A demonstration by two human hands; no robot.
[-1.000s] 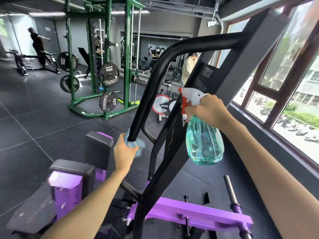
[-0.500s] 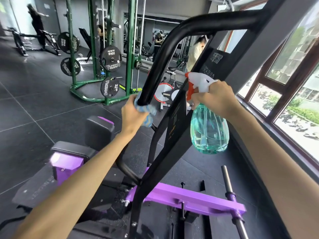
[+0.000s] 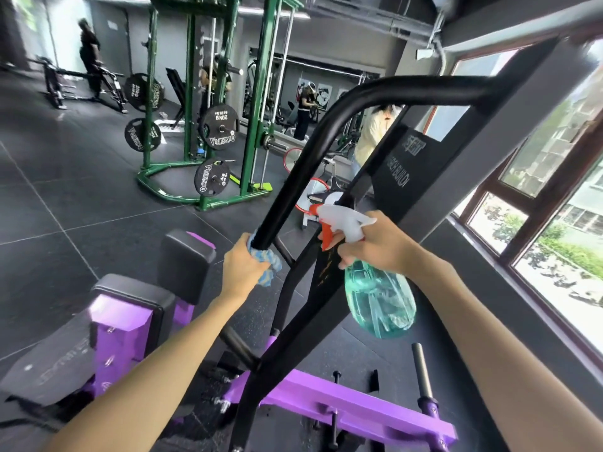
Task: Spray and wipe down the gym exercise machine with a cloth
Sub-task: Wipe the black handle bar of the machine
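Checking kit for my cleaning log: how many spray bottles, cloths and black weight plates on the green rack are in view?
spray bottle: 1
cloth: 1
black weight plates: 4
Total: 6

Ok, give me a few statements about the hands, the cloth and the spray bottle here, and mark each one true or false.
1. The left hand grips a blue patterned cloth wrapped round the black curved steel tube. True.
2. The right hand holds a translucent teal plastic spray bottle with a white head. True.
3. The spray bottle stands on the floor. False: the right hand holds it in the air, beside the tube.
4. The machine's low base beam is green. False: the base beam is purple; the green steel rack stands farther back.
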